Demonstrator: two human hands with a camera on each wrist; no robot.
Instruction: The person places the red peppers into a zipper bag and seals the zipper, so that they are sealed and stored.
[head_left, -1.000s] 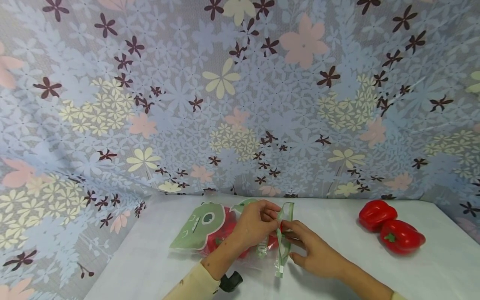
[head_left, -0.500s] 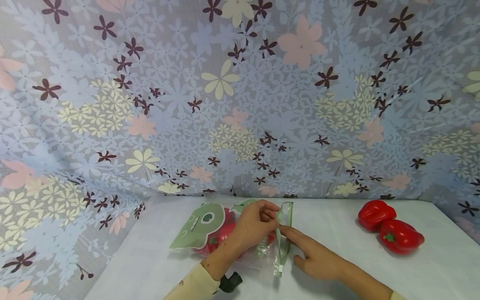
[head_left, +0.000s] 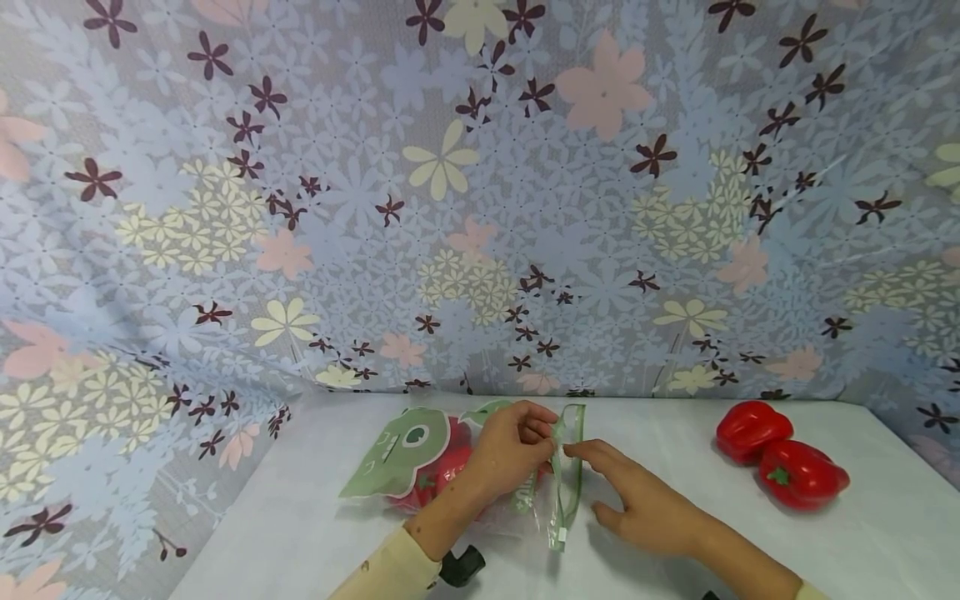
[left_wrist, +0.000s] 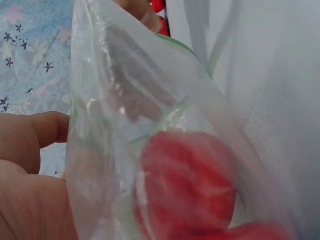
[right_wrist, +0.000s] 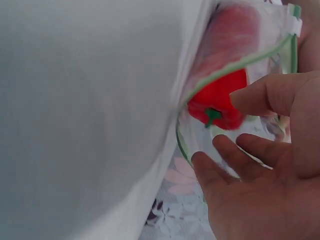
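Floral fabric (head_left: 450, 250) hangs behind a white-covered table (head_left: 675, 425), and both lie beyond the person's hands in the head view. Below its fingertips and to its left, the left hand (head_left: 510, 450) has a clear zip bag (head_left: 393, 458) with green printed shapes and red peppers inside. Its thumb and index finger meet on the bag's edge and pinch it. Just right of that pinch hangs the bag's green-edged mouth, with a white slider (head_left: 562, 534) at the end nearest the person. The right hand (head_left: 648, 504) faces this mouth, fingers spread and thumb apart from them; whether the index fingertip touches the film, I cannot tell. Farther right of that hand, a red pepper (head_left: 753, 431) touches a second red pepper (head_left: 804, 475) with a green stem. Under the left wrist, beside the pale yellow sleeve (head_left: 390, 567), shows a black object (head_left: 463, 565).

From the left wrist, the left hand lies along one side of the bag, and a blurred red pepper shows through the film beside the palm.

From the right wrist, the right hand's fingers stand apart around the bag's mouth. Past the thumb tip, a green-stemmed pepper (right_wrist: 212, 105) sits inside the bag, just within the green strip.
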